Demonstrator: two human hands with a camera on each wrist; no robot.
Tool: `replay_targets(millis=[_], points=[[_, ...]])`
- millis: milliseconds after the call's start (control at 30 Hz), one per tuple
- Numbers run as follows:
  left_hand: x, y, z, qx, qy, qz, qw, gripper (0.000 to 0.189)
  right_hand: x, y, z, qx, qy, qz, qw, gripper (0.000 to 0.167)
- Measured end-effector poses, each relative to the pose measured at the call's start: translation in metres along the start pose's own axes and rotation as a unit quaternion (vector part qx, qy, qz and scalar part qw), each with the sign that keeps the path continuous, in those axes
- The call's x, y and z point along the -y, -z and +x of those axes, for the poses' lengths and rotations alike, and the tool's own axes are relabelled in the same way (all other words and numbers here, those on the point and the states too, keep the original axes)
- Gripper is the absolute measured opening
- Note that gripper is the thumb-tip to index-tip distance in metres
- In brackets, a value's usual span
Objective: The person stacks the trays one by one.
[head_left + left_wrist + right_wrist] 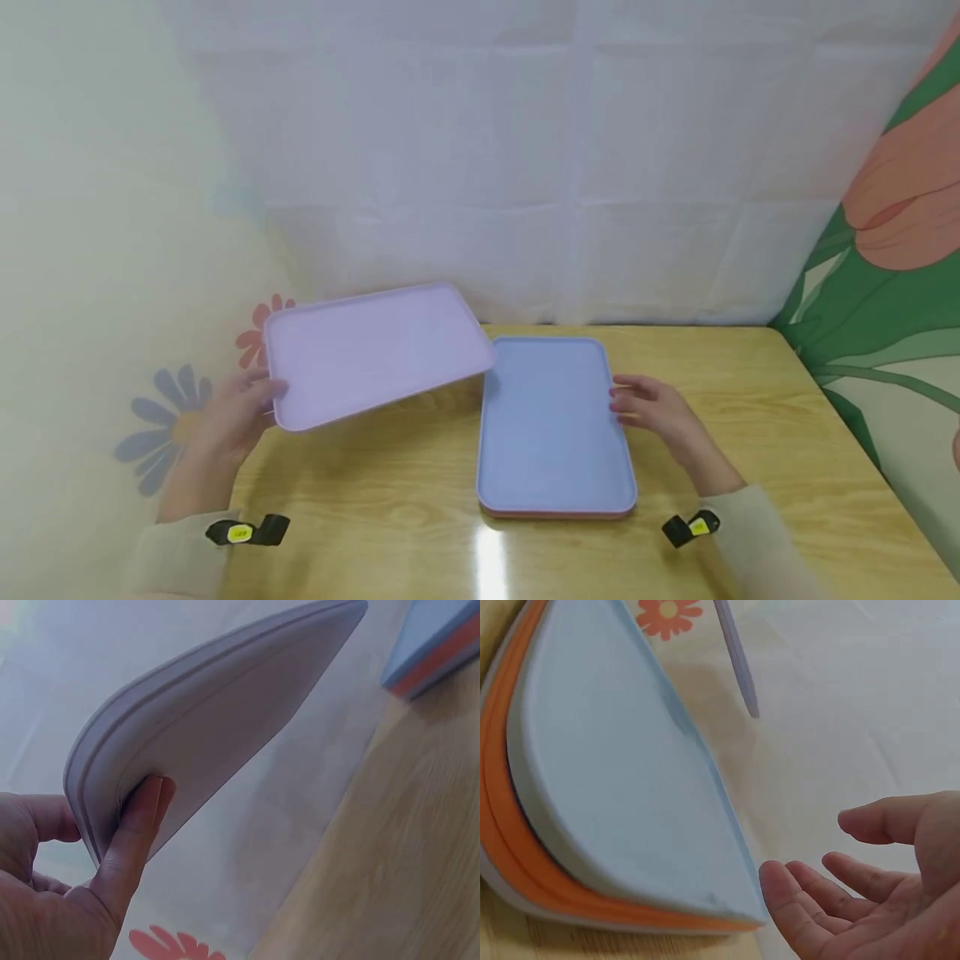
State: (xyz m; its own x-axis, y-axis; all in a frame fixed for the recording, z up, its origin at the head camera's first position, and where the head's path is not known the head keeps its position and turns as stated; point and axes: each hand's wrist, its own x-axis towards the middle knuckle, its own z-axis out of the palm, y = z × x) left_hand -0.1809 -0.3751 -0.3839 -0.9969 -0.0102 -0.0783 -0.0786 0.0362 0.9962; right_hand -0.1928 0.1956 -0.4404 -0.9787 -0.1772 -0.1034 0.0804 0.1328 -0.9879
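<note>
My left hand (238,410) grips one short end of a pale purple tray (375,354), which is held tilted above the left side of the table. In the left wrist view the tray's underside (217,727) shows, with a finger pressed against it near the rim. A blue tray (551,425) lies on top of a stack at the middle of the table. Below it, an orange tray (495,772) and a paler one show at the edge in the right wrist view. Beside the stack's right edge, my right hand (656,410) has loosely bent fingers and holds nothing.
The wooden table (360,492) meets a white cloth backdrop (450,150) at its far edge. A flower-printed covering (885,200) borders the right side, and another with small flowers (161,429) borders the left.
</note>
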Motion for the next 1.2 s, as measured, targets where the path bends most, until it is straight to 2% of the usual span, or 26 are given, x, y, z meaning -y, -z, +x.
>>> replay_targets(millis=[100, 300, 433, 600, 833, 1033, 1200], points=[[0.003, -0.015, -0.006, -0.007, -0.007, -0.041, 0.9991, 0.026, 0.002, -0.007, -0.004, 0.003, 0.002, 0.014, 0.9999, 0.054], [0.005, -0.05, -0.015, -0.007, -0.022, -0.075, 0.9969, 0.037, 0.003, -0.027, -0.009, 0.018, 0.001, 0.047, 0.9987, 0.054], [0.003, -0.073, -0.02, -0.011, -0.027, -0.097, 0.9949, 0.033, 0.004, -0.042, -0.009, 0.018, -0.001, 0.089, 0.9959, 0.054], [0.002, -0.098, -0.026, -0.028, -0.012, -0.122, 0.9921, 0.034, 0.007, -0.057, -0.01, 0.008, -0.007, 0.138, 0.9904, 0.055], [0.006, -0.126, -0.03, -0.043, 0.014, -0.135, 0.9899, 0.037, 0.009, -0.077, -0.012, -0.003, -0.019, 0.199, 0.9797, 0.055], [0.009, -0.149, -0.03, -0.046, 0.013, -0.15, 0.9876, 0.038, 0.013, -0.094, -0.013, -0.019, -0.021, 0.253, 0.9669, 0.056], [0.013, -0.169, -0.03, -0.046, 0.013, -0.164, 0.9853, 0.042, 0.018, -0.105, -0.013, -0.028, -0.005, 0.289, 0.957, 0.055]])
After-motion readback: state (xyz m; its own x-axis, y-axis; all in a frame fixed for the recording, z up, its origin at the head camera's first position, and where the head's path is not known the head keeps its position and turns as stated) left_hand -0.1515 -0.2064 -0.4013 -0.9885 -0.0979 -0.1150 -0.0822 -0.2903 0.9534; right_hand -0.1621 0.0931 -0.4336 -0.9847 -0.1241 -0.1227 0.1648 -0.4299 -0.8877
